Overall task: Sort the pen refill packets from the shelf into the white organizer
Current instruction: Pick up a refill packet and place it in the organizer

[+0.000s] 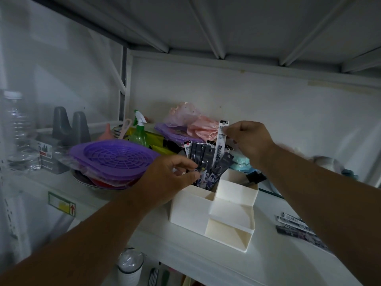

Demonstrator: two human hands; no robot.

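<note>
The right hand (248, 139) is pinching a white refill packet (221, 141) above the white organizer (212, 211) on the shelf (206, 265) while the left hand (171, 178) is gripping the dark packets (203, 162) standing in its back compartment, so lowering it alongside seems next.

Hands (206, 157) on refill packets (203, 159) in organizer (208, 213)

Setting: household storage shelving, dim. White metal shelf (206, 265) with braced underside of the tier above. Mixed domestic contents: purple plastic strainer basket (112, 159), green spray bottle (138, 132), clear water bottle (15, 124), pink and purple bagged goods (185, 124), white organizer (216, 207) with stationery packets (206, 162).
</note>
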